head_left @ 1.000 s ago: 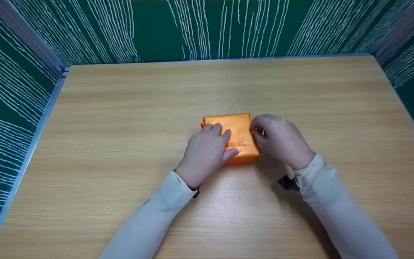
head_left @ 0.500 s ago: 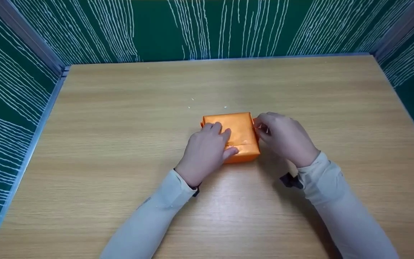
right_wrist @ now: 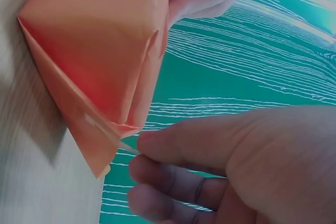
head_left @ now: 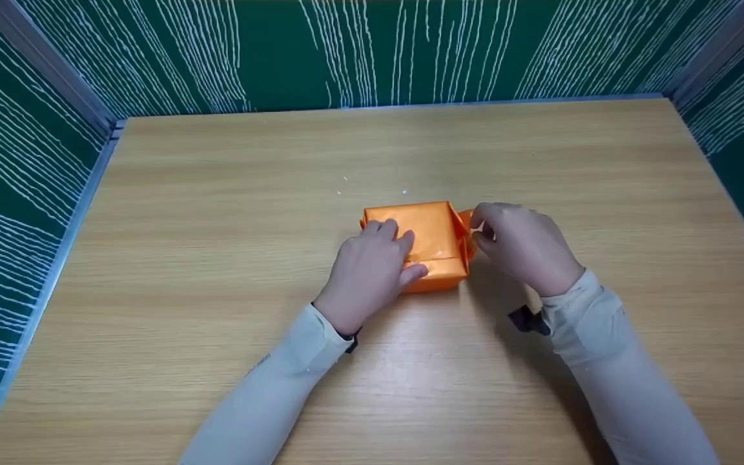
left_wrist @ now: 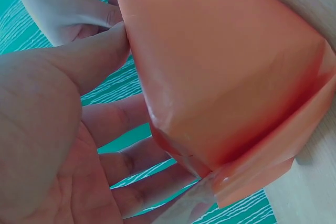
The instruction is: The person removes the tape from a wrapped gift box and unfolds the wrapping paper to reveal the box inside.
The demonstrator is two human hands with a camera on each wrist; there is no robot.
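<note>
A box wrapped in shiny orange paper (head_left: 433,232) lies on the table in the head view. My left hand (head_left: 369,274) rests on its left part, fingers spread over the top and thumb near the front edge. At the box's right end, a folded paper flap (right_wrist: 79,119) stands out from the side. From that flap a thin strip of clear tape (right_wrist: 127,146) runs to my right hand (head_left: 522,245), which pinches it between thumb and forefinger. In the left wrist view, the left end of the wrapping shows another folded flap (left_wrist: 283,135) standing partly away from the box.
The wooden table (head_left: 217,213) is bordered by green walls (head_left: 275,58) with white streaks at the back and sides. A few tiny white scraps (head_left: 404,192) lie just behind the box. Dark wrist straps (head_left: 528,320) show below the sleeves.
My right hand has moved right, away from the box, and the flap at that end has come out from the side with it. The left hand has stayed in place.
</note>
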